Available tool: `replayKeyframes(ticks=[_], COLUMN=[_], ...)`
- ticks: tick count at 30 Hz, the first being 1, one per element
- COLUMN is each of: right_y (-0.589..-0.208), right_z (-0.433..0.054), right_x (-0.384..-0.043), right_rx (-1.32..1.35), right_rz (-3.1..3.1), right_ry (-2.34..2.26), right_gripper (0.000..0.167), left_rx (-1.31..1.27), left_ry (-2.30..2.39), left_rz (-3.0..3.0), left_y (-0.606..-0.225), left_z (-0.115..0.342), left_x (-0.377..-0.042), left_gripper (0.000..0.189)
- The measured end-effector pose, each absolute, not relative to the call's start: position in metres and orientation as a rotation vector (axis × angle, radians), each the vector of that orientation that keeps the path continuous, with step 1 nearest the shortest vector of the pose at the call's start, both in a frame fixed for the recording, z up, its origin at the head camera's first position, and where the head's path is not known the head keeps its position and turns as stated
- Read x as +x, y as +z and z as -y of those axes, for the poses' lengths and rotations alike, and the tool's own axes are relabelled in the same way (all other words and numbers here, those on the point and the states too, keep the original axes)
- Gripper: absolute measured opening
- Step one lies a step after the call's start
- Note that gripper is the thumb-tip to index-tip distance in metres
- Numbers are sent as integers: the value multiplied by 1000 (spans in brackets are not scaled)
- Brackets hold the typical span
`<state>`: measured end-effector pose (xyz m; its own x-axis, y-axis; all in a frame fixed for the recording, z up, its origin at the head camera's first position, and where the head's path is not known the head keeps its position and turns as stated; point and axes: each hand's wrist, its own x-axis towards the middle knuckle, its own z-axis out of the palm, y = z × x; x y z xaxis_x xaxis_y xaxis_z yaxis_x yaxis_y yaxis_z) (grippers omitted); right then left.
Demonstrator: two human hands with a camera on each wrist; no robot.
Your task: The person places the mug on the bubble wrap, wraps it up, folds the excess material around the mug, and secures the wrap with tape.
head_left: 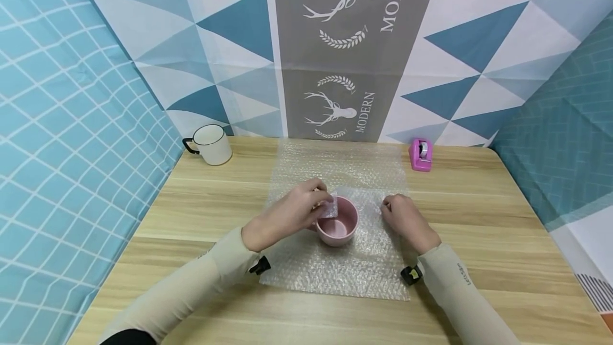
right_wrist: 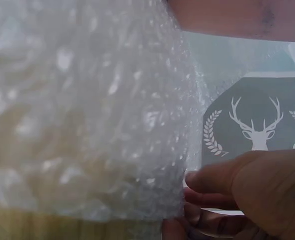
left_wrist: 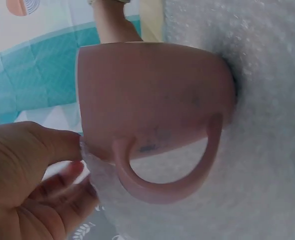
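A pink mug stands upright on a sheet of bubble wrap. In the left wrist view, the mug has its handle on the near side, with bubble wrap behind it. My left hand pinches a corner of the wrap between thumb and fingers, right at the mug's rim; the flap overlaps the opening in the head view. To the right of the mug, my right hand grips the sheet's right edge. The right wrist view shows thumb and fingertips at the edge of the bubble wrap.
A white mug with a dark rim and black handle stands at the back left of the wooden table. At the back right is a pink tape dispenser. Patterned cloth hangs behind the table.
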<state>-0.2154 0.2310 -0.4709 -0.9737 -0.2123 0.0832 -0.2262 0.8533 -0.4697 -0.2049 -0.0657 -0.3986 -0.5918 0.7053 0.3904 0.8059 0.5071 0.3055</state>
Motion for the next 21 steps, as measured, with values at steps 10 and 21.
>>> replayKeyframes(ticks=[10, 21], right_y=[-476, -468], right_z=[-233, -228], right_x=[-218, -216], right_rx=[184, 28], right_rz=[3027, 3119], right_ry=[787, 815], right_gripper=[21, 39], left_rx=[-860, -872], left_ry=[-786, -652], left_rz=[2854, 2856], left_y=[-390, -387], left_z=[62, 55], left_x=[-202, -201], left_gripper=[27, 10])
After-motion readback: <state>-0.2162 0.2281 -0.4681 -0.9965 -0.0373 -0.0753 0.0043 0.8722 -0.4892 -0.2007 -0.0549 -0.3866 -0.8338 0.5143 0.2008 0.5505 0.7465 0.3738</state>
